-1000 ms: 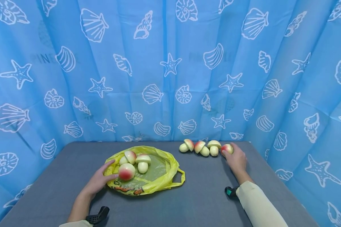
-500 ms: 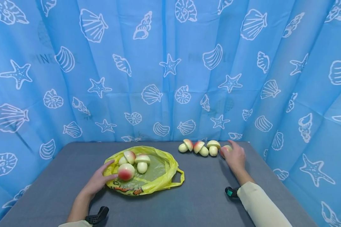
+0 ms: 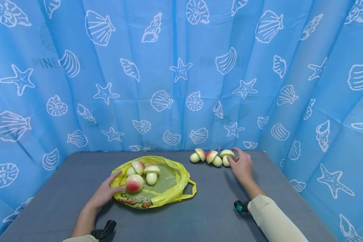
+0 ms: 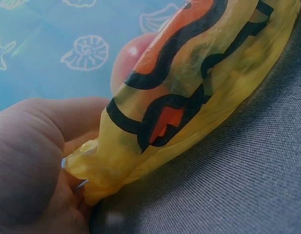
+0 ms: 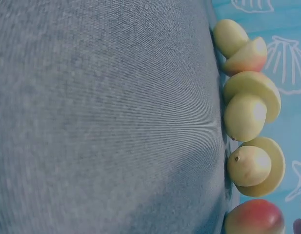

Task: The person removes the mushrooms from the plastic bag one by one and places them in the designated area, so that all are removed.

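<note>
On the left, a yellow plastic bag lies with its mouth spread, holding 3 toy mushrooms, among them a red-and-cream capped mushroom. My left hand holds the bag's left end; bunched plastic shows between thumb and fingers in the left wrist view. At the far edge my right hand reaches, thumb and index finger spread, beside an upright cream mushroom. The right wrist view also shows a red-capped mushroom at the row's end, near my fingertips; the hand hides it in the head view.
Two more mushrooms lie left of the upright one, a tilted mushroom and a leaning mushroom. The bag's handle loop points right. Behind the grey table hangs a blue shell-print curtain.
My right hand has shifted left from the red-capped mushroom toward the upright one, and now covers the red-capped one in the head view. The left hand and bag stay put.
</note>
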`<state>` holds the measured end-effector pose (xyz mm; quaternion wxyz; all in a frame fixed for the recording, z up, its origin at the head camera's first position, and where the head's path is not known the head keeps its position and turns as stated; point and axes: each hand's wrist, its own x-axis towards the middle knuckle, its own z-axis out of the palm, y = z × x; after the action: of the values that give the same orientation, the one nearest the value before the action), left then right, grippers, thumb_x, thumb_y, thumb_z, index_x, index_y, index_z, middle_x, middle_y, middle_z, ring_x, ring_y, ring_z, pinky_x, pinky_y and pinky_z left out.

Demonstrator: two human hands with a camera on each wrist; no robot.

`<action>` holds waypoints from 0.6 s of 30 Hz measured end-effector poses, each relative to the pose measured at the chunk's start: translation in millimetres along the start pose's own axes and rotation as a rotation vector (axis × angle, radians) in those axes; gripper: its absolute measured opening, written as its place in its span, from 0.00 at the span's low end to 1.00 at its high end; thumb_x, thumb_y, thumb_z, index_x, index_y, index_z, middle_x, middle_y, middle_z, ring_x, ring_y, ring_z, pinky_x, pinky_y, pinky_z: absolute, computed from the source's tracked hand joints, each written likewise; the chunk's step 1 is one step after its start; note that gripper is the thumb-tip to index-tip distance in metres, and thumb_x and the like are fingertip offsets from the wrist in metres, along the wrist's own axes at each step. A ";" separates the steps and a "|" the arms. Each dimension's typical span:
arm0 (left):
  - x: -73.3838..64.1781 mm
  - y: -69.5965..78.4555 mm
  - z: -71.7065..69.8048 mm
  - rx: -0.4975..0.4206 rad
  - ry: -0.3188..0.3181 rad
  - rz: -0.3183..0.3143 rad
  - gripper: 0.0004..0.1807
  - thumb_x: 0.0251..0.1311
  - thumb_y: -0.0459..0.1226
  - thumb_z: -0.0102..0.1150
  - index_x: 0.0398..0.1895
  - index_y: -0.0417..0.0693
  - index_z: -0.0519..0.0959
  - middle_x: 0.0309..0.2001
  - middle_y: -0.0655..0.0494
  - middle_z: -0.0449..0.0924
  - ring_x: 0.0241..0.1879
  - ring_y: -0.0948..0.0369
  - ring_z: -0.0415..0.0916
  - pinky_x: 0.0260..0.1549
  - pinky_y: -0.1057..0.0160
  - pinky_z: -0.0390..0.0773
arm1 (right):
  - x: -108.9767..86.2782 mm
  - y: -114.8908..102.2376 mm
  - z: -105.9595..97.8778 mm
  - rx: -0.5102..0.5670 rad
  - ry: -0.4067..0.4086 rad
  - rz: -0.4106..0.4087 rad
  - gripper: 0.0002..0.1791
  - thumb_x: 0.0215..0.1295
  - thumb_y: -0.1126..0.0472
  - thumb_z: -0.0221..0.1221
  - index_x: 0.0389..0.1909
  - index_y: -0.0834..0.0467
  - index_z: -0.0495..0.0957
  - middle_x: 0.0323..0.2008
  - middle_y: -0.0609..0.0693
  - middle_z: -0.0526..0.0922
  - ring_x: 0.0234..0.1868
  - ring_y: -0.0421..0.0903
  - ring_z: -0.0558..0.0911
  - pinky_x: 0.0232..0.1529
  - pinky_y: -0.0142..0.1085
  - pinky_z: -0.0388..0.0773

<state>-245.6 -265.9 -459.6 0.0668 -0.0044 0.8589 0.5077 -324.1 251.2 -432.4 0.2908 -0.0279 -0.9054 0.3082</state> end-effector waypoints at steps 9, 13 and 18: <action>-0.4 2.6 -0.3 -0.015 -0.004 0.009 0.47 0.59 0.52 0.64 0.76 0.46 0.52 0.74 0.32 0.40 0.71 0.35 0.39 0.62 0.30 0.45 | -2.4 3.9 -4.8 0.029 0.008 0.029 0.25 0.63 0.60 0.65 0.60 0.63 0.73 0.44 0.66 0.79 0.54 0.62 0.70 0.55 0.58 0.65; -0.4 1.9 -0.5 -0.020 -0.009 0.020 0.47 0.59 0.51 0.64 0.76 0.46 0.52 0.74 0.32 0.40 0.71 0.35 0.36 0.62 0.30 0.43 | -5.2 -2.1 -5.8 0.022 -0.003 0.013 0.25 0.63 0.59 0.65 0.59 0.63 0.74 0.38 0.64 0.79 0.50 0.60 0.71 0.48 0.55 0.69; -0.5 0.6 0.3 -0.013 -0.009 0.022 0.47 0.60 0.51 0.64 0.76 0.45 0.52 0.74 0.32 0.40 0.71 0.34 0.36 0.62 0.30 0.43 | -10.0 -16.6 -2.0 0.093 -0.024 -0.069 0.23 0.61 0.61 0.65 0.56 0.64 0.76 0.37 0.63 0.79 0.45 0.60 0.74 0.43 0.52 0.69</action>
<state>-245.1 -265.4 -459.2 0.0649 0.0070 0.8554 0.5139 -312.7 236.5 -426.7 0.2915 0.0207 -0.8939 0.3399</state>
